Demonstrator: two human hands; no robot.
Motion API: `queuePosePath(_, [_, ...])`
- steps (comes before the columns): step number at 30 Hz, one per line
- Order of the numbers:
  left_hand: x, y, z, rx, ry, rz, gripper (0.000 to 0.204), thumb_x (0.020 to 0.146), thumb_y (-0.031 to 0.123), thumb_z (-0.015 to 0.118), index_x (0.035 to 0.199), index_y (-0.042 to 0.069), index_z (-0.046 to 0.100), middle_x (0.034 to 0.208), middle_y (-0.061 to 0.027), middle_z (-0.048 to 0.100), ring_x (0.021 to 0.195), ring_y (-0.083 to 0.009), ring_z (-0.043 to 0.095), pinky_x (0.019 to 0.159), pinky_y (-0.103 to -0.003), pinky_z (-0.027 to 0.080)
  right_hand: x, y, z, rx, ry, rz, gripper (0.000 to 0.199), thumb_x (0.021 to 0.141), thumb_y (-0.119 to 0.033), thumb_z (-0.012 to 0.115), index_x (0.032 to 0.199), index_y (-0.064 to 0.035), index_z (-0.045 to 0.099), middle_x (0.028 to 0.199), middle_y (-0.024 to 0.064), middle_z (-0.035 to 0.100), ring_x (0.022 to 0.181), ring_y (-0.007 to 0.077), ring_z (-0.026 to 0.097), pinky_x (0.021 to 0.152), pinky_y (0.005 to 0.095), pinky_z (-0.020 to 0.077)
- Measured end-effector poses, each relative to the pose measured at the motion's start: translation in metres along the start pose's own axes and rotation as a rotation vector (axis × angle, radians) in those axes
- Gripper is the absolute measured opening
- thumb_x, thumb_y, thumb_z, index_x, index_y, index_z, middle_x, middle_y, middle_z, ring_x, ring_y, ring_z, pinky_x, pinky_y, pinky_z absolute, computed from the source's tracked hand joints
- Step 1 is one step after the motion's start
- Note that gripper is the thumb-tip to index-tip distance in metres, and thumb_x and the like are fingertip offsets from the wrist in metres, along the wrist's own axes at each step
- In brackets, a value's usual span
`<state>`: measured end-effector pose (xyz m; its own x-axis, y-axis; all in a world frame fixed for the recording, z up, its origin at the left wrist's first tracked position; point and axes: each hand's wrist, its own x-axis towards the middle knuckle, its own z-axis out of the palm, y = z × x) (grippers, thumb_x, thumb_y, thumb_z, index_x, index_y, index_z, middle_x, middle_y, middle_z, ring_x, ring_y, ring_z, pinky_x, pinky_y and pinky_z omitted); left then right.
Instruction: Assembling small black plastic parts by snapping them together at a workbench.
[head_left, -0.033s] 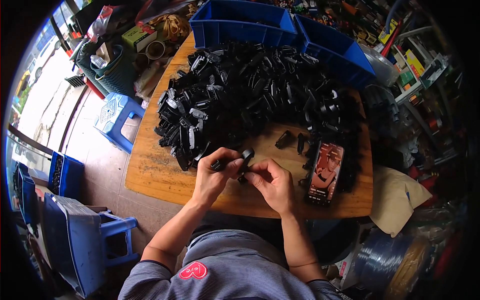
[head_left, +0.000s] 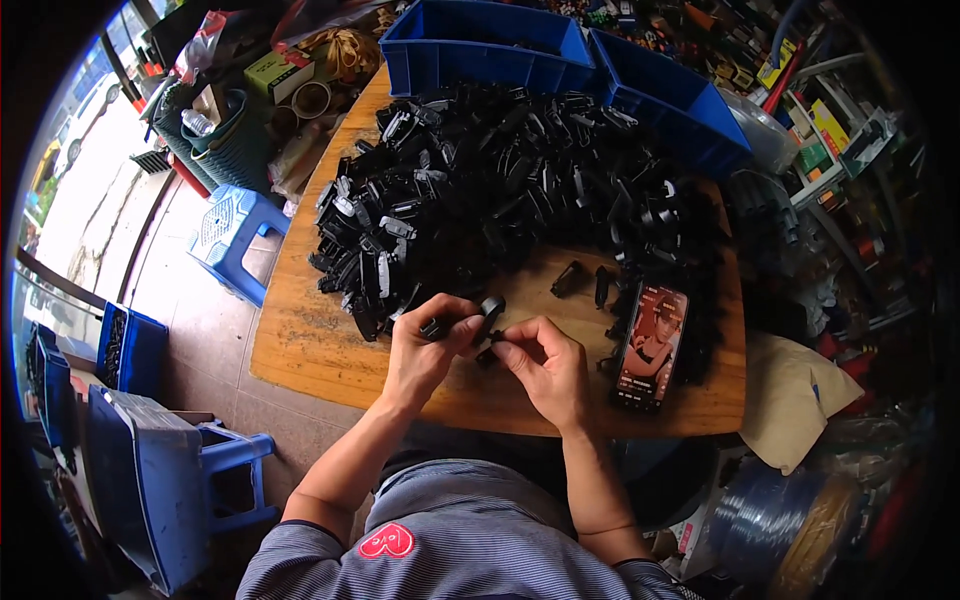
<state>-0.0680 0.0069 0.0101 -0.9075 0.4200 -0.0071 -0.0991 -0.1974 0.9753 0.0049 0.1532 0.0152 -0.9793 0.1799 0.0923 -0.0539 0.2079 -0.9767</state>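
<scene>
My left hand (head_left: pixel 425 350) is closed around a small black plastic part (head_left: pixel 491 309) with a curved, looped top, just above the table's near side. From the other side, my right hand (head_left: pixel 548 372) pinches at the lower end of the same part with thumb and forefinger. The fingers hide much of it, so its exact kind is unclear. Beyond my hands lies a large heap of similar black plastic parts (head_left: pixel 470 190). Two loose black pieces (head_left: pixel 569 279) rest on the wood between the heap and my right hand.
A lit phone (head_left: pixel 652 345) lies on the wooden table (head_left: pixel 300 345), right of my hands. Two blue bins (head_left: pixel 490 65) stand at the far edge. On the left are a blue stool (head_left: pixel 238 235) and more blue containers (head_left: pixel 140 350). A beige sack (head_left: pixel 790 395) sits at right.
The looped top of the black part has tilted very slightly to the left between my fingers. Both hands stay in nearly the same place.
</scene>
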Motion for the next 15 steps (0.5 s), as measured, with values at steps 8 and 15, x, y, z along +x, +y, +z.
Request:
queuePosePath(8, [-0.004,0.015,0.001,0.378,-0.181,0.35,0.027,0.075,-0.001,0.066,0.1,0.004,0.063,0.099,-0.009,0.06,0.078,-0.0136,0.059,0.066,-0.023,0.046,-0.007,-0.009,-0.002,-0.079,0.209,-0.113,0.014,0.08,-0.009,0.066,0.086,-0.0006,0.057,0.073,0.0062,0.06,0.065,0.0133,0.057,0.06,0.0242,0.0456])
queuePosePath(15, [-0.035,0.025,-0.02,0.4,-0.285,0.264,0.013,0.076,0.002,0.067,0.088,0.002,0.064,0.079,-0.0075,0.061,0.074,-0.0142,0.058,0.063,-0.028,0.045,-0.019,-0.021,0.0,-0.203,0.043,-0.237,0.01,0.078,-0.003,0.065,0.086,-0.0013,0.059,0.078,0.0069,0.06,0.07,0.015,0.057,0.064,0.0246,0.0456])
